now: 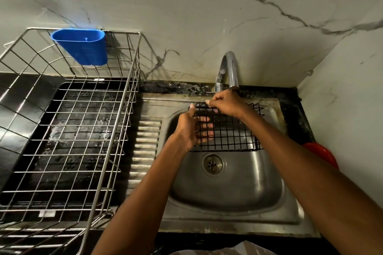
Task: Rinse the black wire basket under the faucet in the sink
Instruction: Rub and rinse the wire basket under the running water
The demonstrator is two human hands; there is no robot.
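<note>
The black wire basket is held over the far half of the steel sink, just below the curved chrome faucet. My left hand grips its left side, fingers showing through the mesh. My right hand holds the basket's far top edge, right under the spout. I cannot make out a stream of water. The drain lies in front of the basket.
A large silver wire dish rack stands on the black counter at left, with a blue plastic cup holder hung on its back rim. A red object sits at the sink's right edge. Marble walls close the back and right.
</note>
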